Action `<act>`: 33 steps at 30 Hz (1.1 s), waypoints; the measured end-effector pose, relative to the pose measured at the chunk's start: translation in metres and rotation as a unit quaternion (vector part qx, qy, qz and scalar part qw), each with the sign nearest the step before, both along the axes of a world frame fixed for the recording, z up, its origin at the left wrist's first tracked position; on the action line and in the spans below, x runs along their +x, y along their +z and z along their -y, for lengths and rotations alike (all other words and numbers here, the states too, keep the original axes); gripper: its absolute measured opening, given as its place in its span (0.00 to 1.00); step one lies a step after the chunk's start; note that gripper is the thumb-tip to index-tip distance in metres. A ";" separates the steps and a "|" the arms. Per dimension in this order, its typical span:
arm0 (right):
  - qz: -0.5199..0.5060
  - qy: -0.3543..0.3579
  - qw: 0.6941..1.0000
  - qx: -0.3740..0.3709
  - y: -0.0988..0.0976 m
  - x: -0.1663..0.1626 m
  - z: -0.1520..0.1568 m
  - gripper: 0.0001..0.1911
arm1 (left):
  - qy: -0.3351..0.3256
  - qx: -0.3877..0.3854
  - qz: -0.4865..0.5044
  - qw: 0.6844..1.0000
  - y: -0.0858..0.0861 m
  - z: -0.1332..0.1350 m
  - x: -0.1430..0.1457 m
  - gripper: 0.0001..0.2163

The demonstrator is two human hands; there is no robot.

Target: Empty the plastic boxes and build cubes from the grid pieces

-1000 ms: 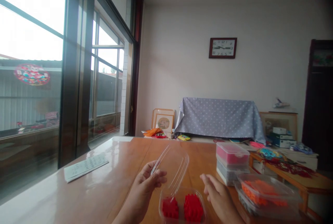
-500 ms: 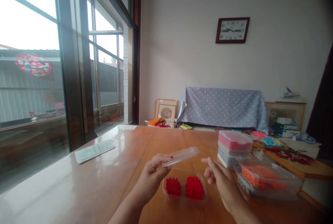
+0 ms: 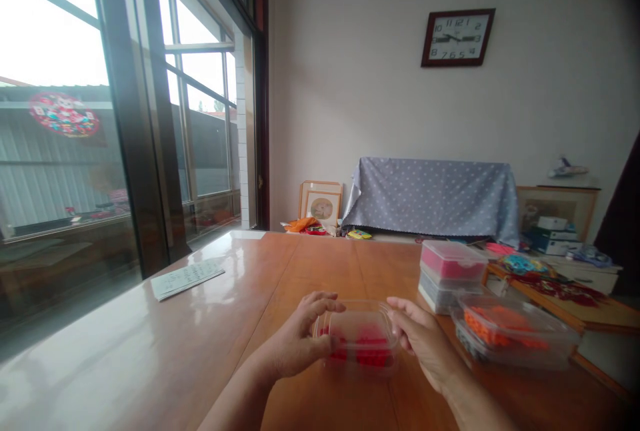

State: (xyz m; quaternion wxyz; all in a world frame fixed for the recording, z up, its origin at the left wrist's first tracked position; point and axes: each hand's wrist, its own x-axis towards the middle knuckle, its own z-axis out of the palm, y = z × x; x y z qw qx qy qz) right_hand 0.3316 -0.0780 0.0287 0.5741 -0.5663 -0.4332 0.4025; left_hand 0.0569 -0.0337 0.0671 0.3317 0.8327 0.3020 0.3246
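A small clear plastic box (image 3: 361, 337) with red toy blocks inside sits on the wooden table (image 3: 200, 351), its clear lid lying down over it. My left hand (image 3: 300, 337) grips the box's left side, fingers curled over the lid's edge. My right hand (image 3: 420, 337) presses against the box's right side with fingers bent onto the lid.
To the right stand a clear box of orange pieces (image 3: 510, 334) and two stacked lidded boxes, pink on grey (image 3: 450, 274). A printed paper sheet (image 3: 187, 277) lies at the left near the window. A lower side table with colourful clutter (image 3: 560, 291) is at the far right.
The lid, held raised by my left hand, has come down onto the box. Both hands moved in to the box's sides. The view tilted downward.
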 end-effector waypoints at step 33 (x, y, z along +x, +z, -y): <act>0.244 0.041 0.969 -0.022 -0.029 0.005 -0.013 0.19 | 0.146 -0.329 0.120 0.925 -0.046 -0.033 0.011 0.18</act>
